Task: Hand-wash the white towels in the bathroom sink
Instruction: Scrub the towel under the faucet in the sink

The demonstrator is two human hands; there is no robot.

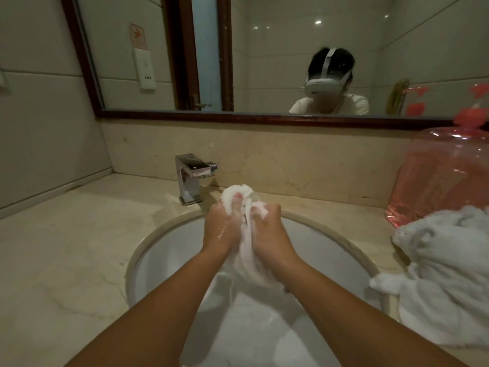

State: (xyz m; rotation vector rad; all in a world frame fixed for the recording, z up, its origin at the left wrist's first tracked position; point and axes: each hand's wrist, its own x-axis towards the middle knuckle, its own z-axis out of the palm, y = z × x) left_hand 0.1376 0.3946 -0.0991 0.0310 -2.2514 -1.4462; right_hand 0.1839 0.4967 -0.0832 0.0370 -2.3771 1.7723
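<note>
Mid-scrub: left hand (221,229) and right hand (267,229) clench a wet white towel (238,193) above the sink (148,245), knuckles pressed together, while a second towel (444,274) (washed or not, unclear) lies right of the sink.

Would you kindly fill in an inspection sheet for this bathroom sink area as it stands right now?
Surface: beige marble counter around a round white sink.
Job's things: one white towel bunched between both hands above the basin, its lower end trailing into it; a pile of white towels on the counter at right.
Clutter: pink pump bottle at back right, behind the pile.
Grippers: left hand and right hand both grip the towel; the skin looks wet.
Cables: nothing seen.
Surroundings: chrome tap behind the sink, no running water visible; wood-framed mirror; tiled walls.
</note>
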